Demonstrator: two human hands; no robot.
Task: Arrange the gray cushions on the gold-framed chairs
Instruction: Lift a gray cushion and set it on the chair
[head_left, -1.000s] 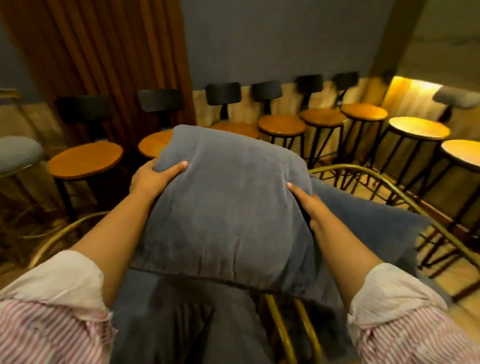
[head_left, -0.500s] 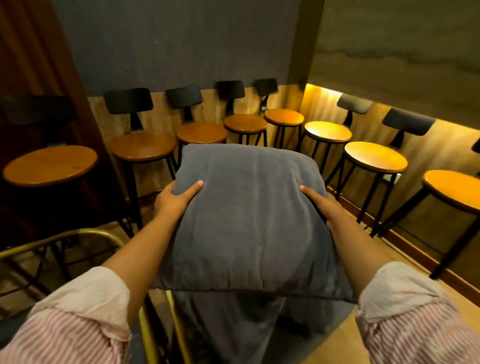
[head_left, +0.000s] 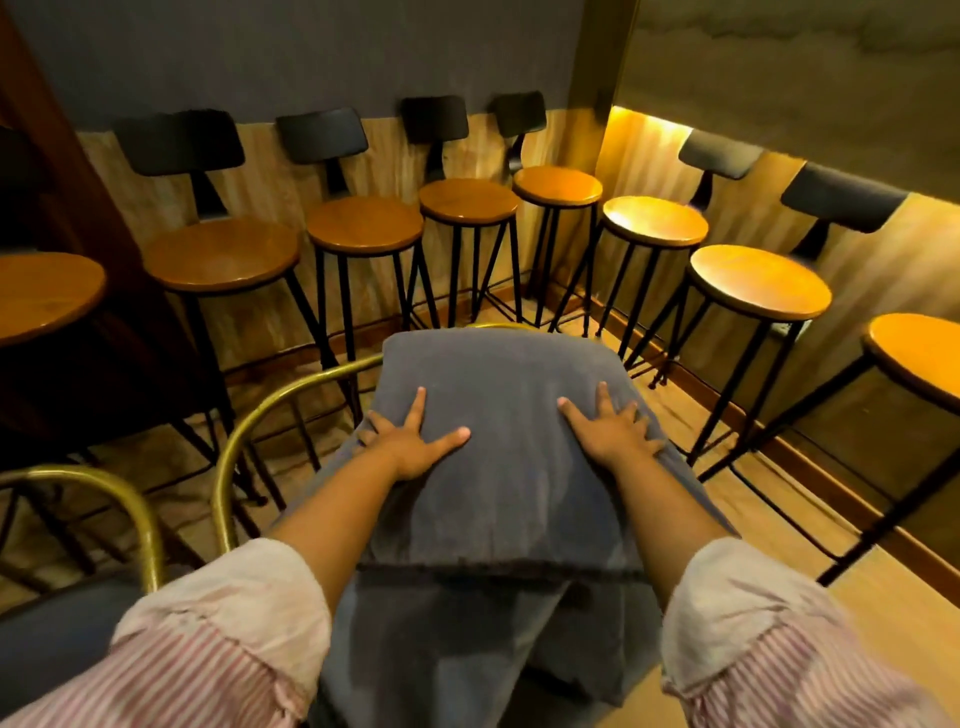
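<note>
A gray cushion (head_left: 498, 457) lies flat on the seat of a gold-framed chair (head_left: 270, 410), whose curved brass rail shows at the cushion's left and far edges. My left hand (head_left: 410, 441) rests palm-down on the cushion's left half with fingers spread. On its right half my right hand (head_left: 610, 434) lies flat, fingers spread too. Neither hand grips anything. The chair's seat is hidden under the cushion. A second gold-framed chair (head_left: 119, 499) with a dark gray seat stands at the lower left.
Wooden bar stools (head_left: 363, 226) with black backs and thin black legs line the far wall and the lit right wall (head_left: 758, 280). Their legs stand close around the chair. Bare wooden floor (head_left: 883, 613) shows at the lower right.
The cushion was held up by its sides; it has come down onto the chair seat. Both hands have let go of the edges and now lie flat on top.
</note>
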